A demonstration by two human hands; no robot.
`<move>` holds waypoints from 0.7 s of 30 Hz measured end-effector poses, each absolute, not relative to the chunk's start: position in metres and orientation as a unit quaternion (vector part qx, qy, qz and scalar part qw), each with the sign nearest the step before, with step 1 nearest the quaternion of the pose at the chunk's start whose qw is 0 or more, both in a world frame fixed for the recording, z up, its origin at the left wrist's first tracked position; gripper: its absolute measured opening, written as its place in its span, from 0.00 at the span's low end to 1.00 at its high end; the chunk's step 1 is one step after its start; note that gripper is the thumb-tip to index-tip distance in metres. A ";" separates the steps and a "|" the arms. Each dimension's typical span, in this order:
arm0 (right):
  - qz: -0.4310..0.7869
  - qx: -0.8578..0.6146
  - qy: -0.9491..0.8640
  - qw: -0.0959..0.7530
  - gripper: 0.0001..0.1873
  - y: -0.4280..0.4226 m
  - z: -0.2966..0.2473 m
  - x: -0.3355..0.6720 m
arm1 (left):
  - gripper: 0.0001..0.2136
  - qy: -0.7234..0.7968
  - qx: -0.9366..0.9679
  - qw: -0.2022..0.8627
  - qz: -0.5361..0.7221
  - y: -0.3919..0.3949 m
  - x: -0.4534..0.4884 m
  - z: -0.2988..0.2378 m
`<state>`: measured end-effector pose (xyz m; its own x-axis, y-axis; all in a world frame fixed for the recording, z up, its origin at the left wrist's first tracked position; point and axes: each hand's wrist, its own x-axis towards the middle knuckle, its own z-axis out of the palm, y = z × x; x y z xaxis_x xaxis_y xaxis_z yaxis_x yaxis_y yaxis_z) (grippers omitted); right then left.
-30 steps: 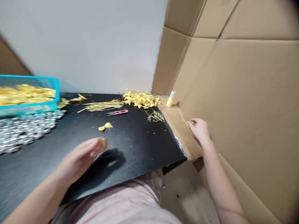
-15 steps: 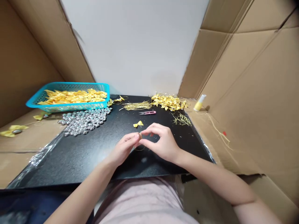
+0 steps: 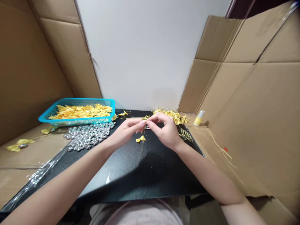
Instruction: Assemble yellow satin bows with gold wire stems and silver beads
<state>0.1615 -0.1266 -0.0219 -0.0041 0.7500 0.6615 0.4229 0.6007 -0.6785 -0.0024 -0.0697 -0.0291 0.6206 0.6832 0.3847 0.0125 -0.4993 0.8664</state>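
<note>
My left hand (image 3: 132, 128) and my right hand (image 3: 165, 128) meet fingertip to fingertip over the middle of the black table. Both are closed in a pinch around a thin thread (image 3: 143, 136), whose loose end hangs down in a curl. The fingertips cover the part between them, so anything else small there is hidden. Just below the hands a yellow ribbon bow (image 3: 140, 139) lies on the table. Pink-handled thread snips (image 3: 147, 127) are partly hidden behind the fingers, as are the yellow ties (image 3: 134, 118) farther back.
At back left a blue basket (image 3: 77, 120) holds yellow bows. Silver beads (image 3: 89, 136) spread in front of it. A pile of finished-looking bows (image 3: 179, 117), cut tie scraps (image 3: 185, 134) and a yellow thread spool (image 3: 199, 118) are on the right. Cardboard walls (image 3: 253, 103) flank the table.
Both hands have moved up and away from my body, from below the bow to beyond it, now covering the snips. The thread hangs lower. The camera view has tilted upward.
</note>
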 end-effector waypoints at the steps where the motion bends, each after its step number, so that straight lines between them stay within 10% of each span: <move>1: 0.180 -0.430 -0.684 0.561 0.06 -0.119 -0.015 0.165 | 0.20 0.219 0.790 0.431 0.376 -0.060 0.000 -0.021; 21: 0.367 -0.455 -0.696 0.417 0.08 -0.092 0.015 0.193 | 0.15 0.227 0.772 0.337 0.488 -0.027 -0.003 0.020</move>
<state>0.1929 -0.0923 0.0146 -0.2382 0.9395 0.2462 0.3289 0.3165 -0.8897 -0.0028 -0.0269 0.0202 0.4199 0.6797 0.6013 0.0211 -0.6698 0.7423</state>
